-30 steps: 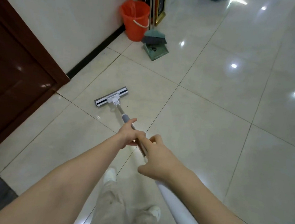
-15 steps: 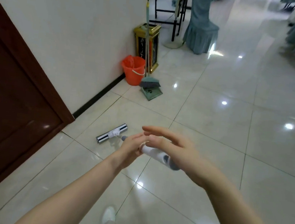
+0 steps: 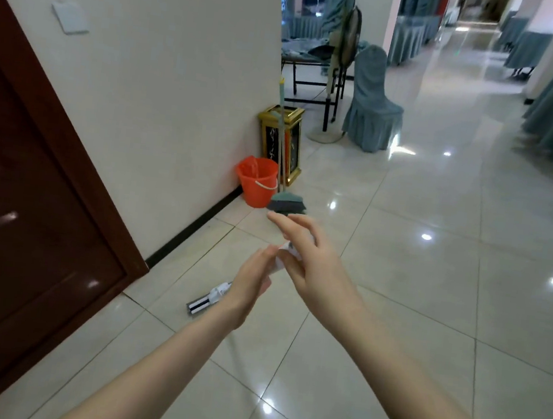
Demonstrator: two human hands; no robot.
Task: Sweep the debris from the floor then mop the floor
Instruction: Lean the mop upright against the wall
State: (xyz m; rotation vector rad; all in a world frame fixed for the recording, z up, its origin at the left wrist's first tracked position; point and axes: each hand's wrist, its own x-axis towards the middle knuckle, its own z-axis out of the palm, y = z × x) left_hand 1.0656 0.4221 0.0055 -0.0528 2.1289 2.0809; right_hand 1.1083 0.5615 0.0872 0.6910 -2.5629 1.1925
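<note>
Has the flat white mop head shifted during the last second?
No. The flat white mop head lies on the same floor tile beside the foot of the brown door frame, angled as before.
</note>
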